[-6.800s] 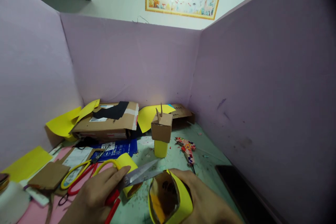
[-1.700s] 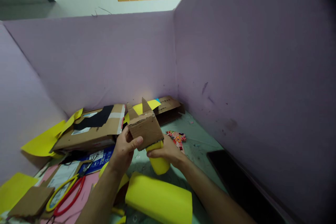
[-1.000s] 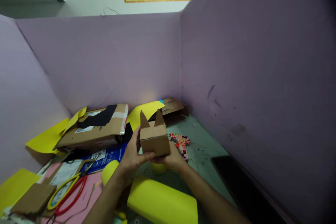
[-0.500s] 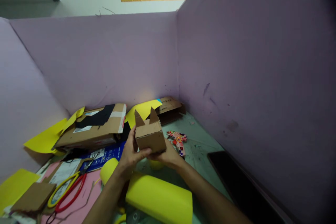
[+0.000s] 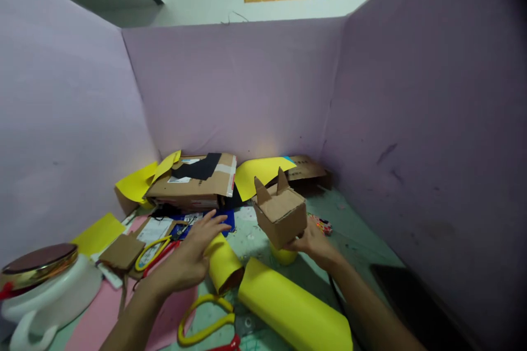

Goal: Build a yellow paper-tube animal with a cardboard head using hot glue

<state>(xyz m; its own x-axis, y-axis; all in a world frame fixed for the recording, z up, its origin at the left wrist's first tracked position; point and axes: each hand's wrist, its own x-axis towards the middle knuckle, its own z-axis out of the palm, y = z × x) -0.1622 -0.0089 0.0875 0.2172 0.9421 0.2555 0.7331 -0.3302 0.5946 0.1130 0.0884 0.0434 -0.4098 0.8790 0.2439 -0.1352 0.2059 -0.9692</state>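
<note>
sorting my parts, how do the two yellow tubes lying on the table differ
Size: the long tube is longer and looks bulkier than the short tube.
Openings: the short tube shows an open end with a brown inside; no opening shows on the long tube.
Both are yellow and lie on their sides.

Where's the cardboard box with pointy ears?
Just right of the middle in the head view: the eared box is in the right hand, above a yellow piece.

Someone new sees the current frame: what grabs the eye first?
Probably the eared cardboard box, gripped by the right hand just right of center. Next, the long yellow tube lying in front of it, then the white pot at lower left.
</note>
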